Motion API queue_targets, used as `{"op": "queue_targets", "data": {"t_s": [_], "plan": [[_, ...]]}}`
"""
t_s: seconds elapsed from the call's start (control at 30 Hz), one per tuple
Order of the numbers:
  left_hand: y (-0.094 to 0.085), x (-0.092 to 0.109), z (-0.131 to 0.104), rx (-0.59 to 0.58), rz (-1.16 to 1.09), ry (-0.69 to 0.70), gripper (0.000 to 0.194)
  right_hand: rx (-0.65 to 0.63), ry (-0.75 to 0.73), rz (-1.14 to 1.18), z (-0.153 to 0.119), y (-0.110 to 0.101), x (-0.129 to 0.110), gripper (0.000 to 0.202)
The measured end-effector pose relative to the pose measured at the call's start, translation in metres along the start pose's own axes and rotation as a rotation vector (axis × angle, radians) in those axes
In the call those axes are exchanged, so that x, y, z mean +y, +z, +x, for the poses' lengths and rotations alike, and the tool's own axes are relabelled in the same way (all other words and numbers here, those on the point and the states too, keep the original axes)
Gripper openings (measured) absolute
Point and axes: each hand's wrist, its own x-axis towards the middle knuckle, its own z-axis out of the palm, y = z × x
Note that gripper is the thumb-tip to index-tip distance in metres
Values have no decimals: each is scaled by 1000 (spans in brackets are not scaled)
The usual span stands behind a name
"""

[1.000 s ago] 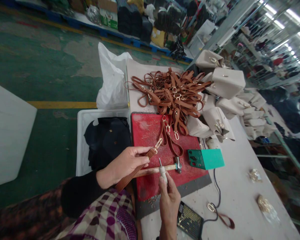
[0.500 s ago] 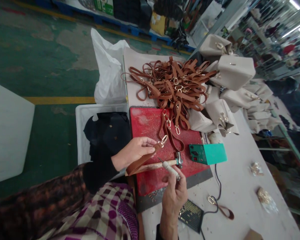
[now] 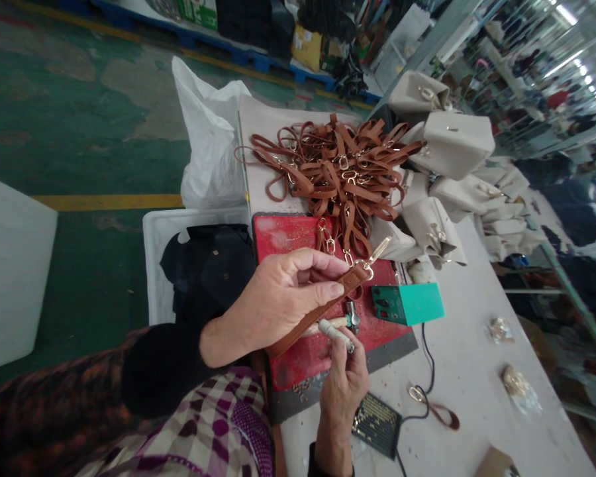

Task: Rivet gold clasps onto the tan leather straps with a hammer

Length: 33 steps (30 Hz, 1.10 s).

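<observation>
Between the thumb and fingers of my left hand (image 3: 278, 298) is a brown leather strap (image 3: 298, 331), its gold clasp (image 3: 377, 250) pointing up and right above the red board (image 3: 278, 242). My right hand (image 3: 345, 374) grips a pale pen-like tool (image 3: 334, 333) just below the strap; the strap and my left hand hide its tip. A hammer (image 3: 351, 318) lies on the board behind them, partly covered. Another strap with gold rings (image 3: 330, 245) rests near the board's top edge.
Brown straps (image 3: 338, 165) are heaped beyond the board, beside beige bags (image 3: 457, 144). A green box (image 3: 414, 303) with a cable stands at the right. Nearer are a tray of small gold pieces (image 3: 377, 424) and a loose strap (image 3: 444, 416). A white bin (image 3: 153, 265) holds dark pieces.
My left hand has lifted the strap up and to the right, closer to the camera, and its clasp has swung out. My right hand stays nearly in place with the tool.
</observation>
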Motion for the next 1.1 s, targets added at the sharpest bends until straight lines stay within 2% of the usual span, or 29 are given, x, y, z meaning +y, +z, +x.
{"op": "queue_targets", "data": {"t_s": [0.1, 0.2, 0.27, 0.33, 0.4, 0.6, 0.9, 1.1], "plan": [[-8, -17, 5, 13, 116, 13, 16, 10, -3, 35, -1, 0, 0, 37], [-28, -60, 16, -6, 393, 15, 16, 62, -12, 8, 0, 0, -4, 36], [-44, -92, 23, -50, 698, 48, 12, 84, -28, -33, 2, 2, -6, 37], [-58, -119, 29, -87, 822, 50, 9, 57, -53, -85, 4, 5, -4, 37], [-68, -134, 31, -121, 884, 56, 8, 2, -70, -154, 7, 10, 2, 36], [-73, -136, 30, -194, 1064, 137, 12, -78, -121, -305, 10, 24, 18, 38], [-74, -142, 30, -170, 1141, 178, 8, -152, -243, -361, 18, 35, 19, 33], [-74, -141, 28, -167, 1157, 199, 7, -182, -274, -390, 21, 39, 18, 32]]}}
